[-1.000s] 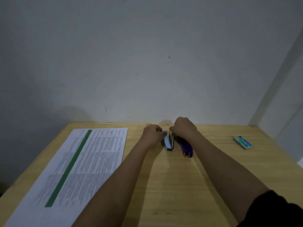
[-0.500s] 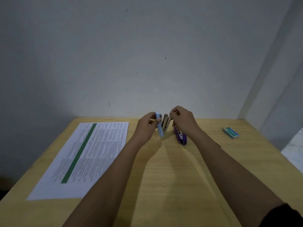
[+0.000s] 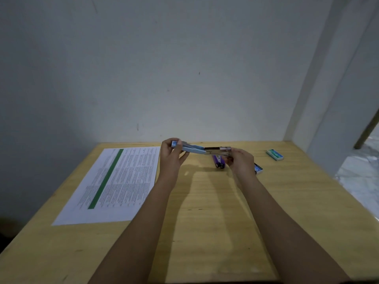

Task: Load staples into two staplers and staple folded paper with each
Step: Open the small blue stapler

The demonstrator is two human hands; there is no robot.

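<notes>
Both hands hold a light blue stapler above the wooden table, swung wide open into a nearly flat line. My left hand grips its blue end; my right hand grips the metal magazine end. A purple stapler lies on the table just below and behind them. A printed sheet of paper with a green stripe lies flat to the left. A small staple box sits at the far right, and another small box shows partly behind my right wrist.
A grey wall stands right behind the table's far edge. A wall corner and a pale floor lie to the right, beyond the table's right edge.
The blue stapler was picked up off the table and its two halves were swung apart until it lies nearly flat between my hands. The purple stapler stayed on the table.
</notes>
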